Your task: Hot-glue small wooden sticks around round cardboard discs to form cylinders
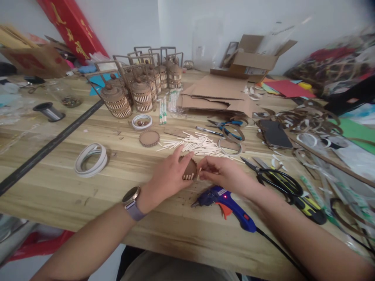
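Observation:
My left hand (170, 169) grips a round brown cardboard disc (190, 168) with a scalloped edge, fingers over its left side. Several short pale sticks stand along the disc's near rim. At its right edge, my right hand (218, 171) pinches a short wooden stick (198, 174) between thumb and fingertips. Just beyond both hands spreads a loose pile of pale sticks (199, 143). A blue hot glue gun (224, 201) with an orange trigger lies below my right hand, its small red light lit. Another scalloped cardboard disc (149, 138) rests farther left.
Scissors (275, 179) and a yellow-black cutter (310, 208) lie by my right forearm. White tape rings (90, 160) sit at left. Lantern-shaped stick baskets (142, 93) stand behind, beside cardboard sheets (216, 91). Brown strips (307, 117) and a black phone (275, 134) are on the right.

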Demonstrator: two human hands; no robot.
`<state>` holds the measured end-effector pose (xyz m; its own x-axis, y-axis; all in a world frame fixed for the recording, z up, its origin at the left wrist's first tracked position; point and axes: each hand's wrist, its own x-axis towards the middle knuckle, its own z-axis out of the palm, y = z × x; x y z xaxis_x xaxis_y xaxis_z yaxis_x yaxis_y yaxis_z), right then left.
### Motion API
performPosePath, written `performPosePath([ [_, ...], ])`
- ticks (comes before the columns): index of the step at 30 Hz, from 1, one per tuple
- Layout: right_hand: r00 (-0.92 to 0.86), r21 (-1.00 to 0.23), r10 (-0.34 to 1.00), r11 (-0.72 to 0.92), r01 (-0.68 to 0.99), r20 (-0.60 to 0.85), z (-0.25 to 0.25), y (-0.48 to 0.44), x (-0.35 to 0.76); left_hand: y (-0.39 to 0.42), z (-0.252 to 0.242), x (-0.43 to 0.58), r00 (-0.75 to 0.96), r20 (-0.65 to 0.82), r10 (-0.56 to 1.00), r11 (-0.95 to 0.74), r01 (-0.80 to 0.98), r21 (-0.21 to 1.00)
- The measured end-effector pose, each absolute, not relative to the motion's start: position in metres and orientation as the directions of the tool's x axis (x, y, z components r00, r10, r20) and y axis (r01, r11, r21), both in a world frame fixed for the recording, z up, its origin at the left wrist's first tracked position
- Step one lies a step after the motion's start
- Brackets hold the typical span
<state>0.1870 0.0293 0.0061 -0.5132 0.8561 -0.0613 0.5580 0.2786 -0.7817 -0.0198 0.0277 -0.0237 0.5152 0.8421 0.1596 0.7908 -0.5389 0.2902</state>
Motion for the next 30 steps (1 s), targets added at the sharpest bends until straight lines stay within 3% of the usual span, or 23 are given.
performPosePath([
  [18, -0.564, -0.665, 0.825, 0.443, 0.601, 0.040, -0.008, 0.024, 0.176, 0.028, -0.024, -0.020, 0.523, 0.157, 0.838, -0.546, 0.796, 0.263],
  [25, -0.586, -0.552, 0.810, 0.505, 0.664, 0.037, -0.008, 0.023, 0.173, 0.028, -0.020, -0.019, 0.519, 0.143, 0.843, -0.537, 0.794, 0.285],
  [30, -0.596, -0.537, 0.802, 0.522, 0.663, 0.043, -0.010, 0.023, 0.173, 0.027, -0.020, -0.018, 0.505, 0.149, 0.850, -0.525, 0.788, 0.321],
])
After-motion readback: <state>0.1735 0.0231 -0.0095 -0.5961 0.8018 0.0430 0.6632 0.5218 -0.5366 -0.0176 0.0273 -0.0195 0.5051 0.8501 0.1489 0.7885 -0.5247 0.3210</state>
